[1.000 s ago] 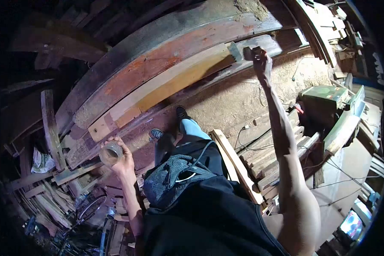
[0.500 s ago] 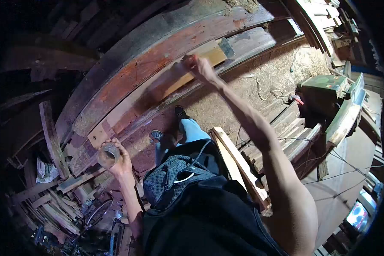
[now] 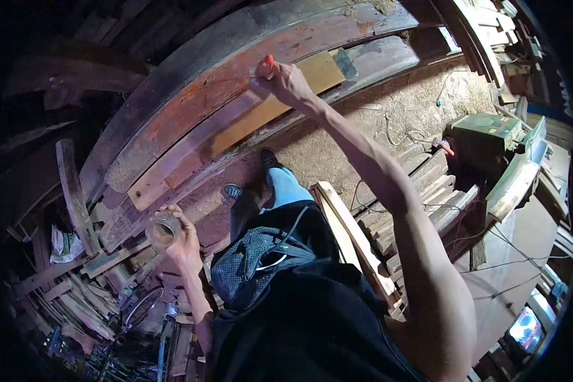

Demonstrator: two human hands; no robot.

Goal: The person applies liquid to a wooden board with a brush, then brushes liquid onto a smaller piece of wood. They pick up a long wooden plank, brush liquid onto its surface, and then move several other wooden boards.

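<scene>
head view: left fingers (image 3: 187, 224) cup a round, see-through jar (image 3: 161, 233).

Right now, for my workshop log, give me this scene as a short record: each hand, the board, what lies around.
Left hand: curled around a see-through jar
Right hand: closed on a tool with a red part; the rest is too blurred to name
Board: long, partly yellowish, under the right hand; tool contact unclear
Beside the board: a longer reddish plank
To the right: a green box; lower down, a lit screen
Feet: shoes near the board
</scene>
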